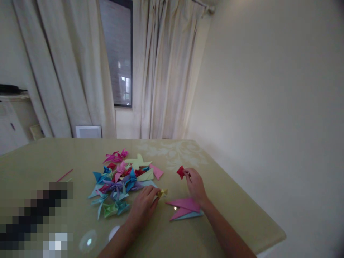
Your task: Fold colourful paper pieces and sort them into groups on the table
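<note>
Far left: cabinet [13, 125], dark item [9, 89] on top, too dim to identify. Next, pale left curtain [70, 71], white-framed panel [88, 132] standing low in front of it, then dark-framed window [118, 64] between 2 curtains. Table [242, 218] spans the scene; its near left part is pixelated, contents can't tell. Thin pink stick [65, 175] lies on the left side, just beyond the pixelated patch.

Left of center: heap of folded paper pieces [116, 188], many colors, overlapping. Magenta piece [116, 156] at its far end, green piece [110, 210] at its near end, pale yellow-green piece [138, 162] far right, pink piece [157, 171] at the right edge. White round spot [114, 231] near, partly behind the left forearm; can't tell what it is.

Left hand [143, 202]: right of the heap's near side, fingers curled, gripping small yellow folded paper [162, 193] at the fingertips. Right hand [195, 184]: farther right and a bit farther away, pinching small red folded paper [180, 172] by its right end, above the table. Pink folded paper [182, 204], 2 pointed tips facing left, lies near side by the right wrist, overlapping light blue paper [192, 215]. Plain wall [268, 89] fills the right.
</note>
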{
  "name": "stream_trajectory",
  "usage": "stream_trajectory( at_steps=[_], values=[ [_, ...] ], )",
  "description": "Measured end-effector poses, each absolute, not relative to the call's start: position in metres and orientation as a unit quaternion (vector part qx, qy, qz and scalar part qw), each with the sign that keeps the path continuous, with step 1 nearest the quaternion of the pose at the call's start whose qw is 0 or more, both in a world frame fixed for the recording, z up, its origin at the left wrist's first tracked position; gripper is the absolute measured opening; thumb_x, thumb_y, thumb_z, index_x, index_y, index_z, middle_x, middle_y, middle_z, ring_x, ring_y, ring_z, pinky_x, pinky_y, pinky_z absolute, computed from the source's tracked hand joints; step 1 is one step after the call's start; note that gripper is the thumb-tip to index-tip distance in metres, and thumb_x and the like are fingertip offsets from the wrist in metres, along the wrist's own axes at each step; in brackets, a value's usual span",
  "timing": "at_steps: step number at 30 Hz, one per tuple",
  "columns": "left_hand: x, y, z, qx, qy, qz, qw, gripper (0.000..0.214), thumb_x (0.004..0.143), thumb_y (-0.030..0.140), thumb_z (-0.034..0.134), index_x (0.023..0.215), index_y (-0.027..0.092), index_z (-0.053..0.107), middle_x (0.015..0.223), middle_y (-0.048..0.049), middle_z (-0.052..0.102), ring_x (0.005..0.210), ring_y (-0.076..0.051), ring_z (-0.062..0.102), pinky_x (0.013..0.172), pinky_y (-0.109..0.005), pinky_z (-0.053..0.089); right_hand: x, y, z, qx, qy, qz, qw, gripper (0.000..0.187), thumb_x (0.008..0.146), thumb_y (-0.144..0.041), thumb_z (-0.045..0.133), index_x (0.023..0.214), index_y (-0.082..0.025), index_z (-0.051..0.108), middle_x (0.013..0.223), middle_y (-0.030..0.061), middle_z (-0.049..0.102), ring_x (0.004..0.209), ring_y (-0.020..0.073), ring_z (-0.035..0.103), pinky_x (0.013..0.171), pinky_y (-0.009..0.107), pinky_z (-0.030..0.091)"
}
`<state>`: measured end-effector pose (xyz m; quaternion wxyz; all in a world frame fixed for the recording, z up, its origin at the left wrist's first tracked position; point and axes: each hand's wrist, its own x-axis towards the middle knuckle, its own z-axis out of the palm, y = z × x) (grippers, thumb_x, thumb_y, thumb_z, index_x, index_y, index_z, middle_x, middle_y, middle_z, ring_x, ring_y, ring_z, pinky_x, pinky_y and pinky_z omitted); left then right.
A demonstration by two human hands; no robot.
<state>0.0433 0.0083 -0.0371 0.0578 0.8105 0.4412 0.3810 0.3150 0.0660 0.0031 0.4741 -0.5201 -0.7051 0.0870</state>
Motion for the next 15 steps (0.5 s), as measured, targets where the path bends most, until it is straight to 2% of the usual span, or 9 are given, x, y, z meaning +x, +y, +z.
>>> stream_trajectory(
  at_steps=[4, 8, 15],
  values=[
    [0.045, 0.003, -0.038, 0.816, 0.440, 0.371, 0.047, 0.031, 0.095, 0.013, 0.059, 0.121, 0.027, 0.065, 0.107, -0.0059, 0.070, 0.100, -0.024, 0.069, 0.087, -0.036, 0.059, 0.328, 0.107, -0.001, -0.547, -0.684, 0.118, 0.469, 0.013, 0.088, -0.030, 0.060, 0.088, -0.025, 0.072, 0.086, 0.0045, 0.076, 0.079, 0.0248, 0.069, 0.078, 0.036, 0.053],
    [0.049, -0.004, -0.040, 0.813, 0.449, 0.368, 0.042, 0.041, 0.098, 0.016, 0.057, 0.137, 0.028, 0.059, 0.113, -0.0076, 0.070, 0.105, -0.025, 0.069, 0.093, -0.038, 0.060, 0.344, 0.105, -0.017, -0.544, -0.682, 0.135, 0.469, 0.016, 0.088, -0.032, 0.060, 0.091, -0.025, 0.074, 0.089, 0.0051, 0.078, 0.081, 0.0254, 0.071, 0.078, 0.037, 0.053],
    [0.053, -0.008, -0.047, 0.844, 0.420, 0.329, 0.057, 0.038, 0.098, 0.014, 0.055, 0.130, 0.031, 0.065, 0.113, -0.0070, 0.071, 0.104, -0.024, 0.069, 0.093, -0.036, 0.060, 0.358, 0.104, -0.021, -0.531, -0.667, 0.170, 0.493, 0.018, 0.087, -0.032, 0.063, 0.098, -0.024, 0.075, 0.093, 0.0077, 0.080, 0.082, 0.0267, 0.075, 0.080, 0.040, 0.058]
  ],
)
